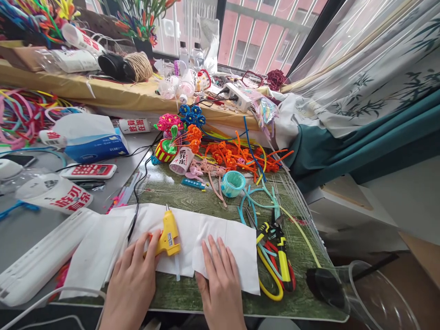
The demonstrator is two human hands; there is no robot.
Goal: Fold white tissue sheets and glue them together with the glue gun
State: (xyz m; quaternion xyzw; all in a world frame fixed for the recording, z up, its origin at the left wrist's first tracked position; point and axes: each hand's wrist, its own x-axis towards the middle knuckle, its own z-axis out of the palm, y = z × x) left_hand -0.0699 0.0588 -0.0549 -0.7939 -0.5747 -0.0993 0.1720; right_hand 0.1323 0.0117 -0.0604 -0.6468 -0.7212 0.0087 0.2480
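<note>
My left hand [132, 270] is closed round the handle of a yellow hot glue gun [169, 236]. The gun lies on its side over white sheets of paper or tissue [185, 229], nozzle pointing away from me, a glue stick [177, 268] sticking out of its rear. My palm hides most of the handle. To the right, my right hand [220, 268] rests flat on a folded part of the white sheet, fingers stretched out, holding nothing. Just right of the sheet lie pliers with yellow-black handles [282, 259] and a yellow-and-red-handled tool [270, 277].
Beyond the sheet are a turquoise ring-shaped pot [233, 183], orange pipe-cleaner pieces [227, 153] and a blue glue-like tube [193, 184]. A black cord [136, 197] runs near my left hand. A tissue pack [96, 142] stands left; a clear plastic cup [374, 293] is at the right edge.
</note>
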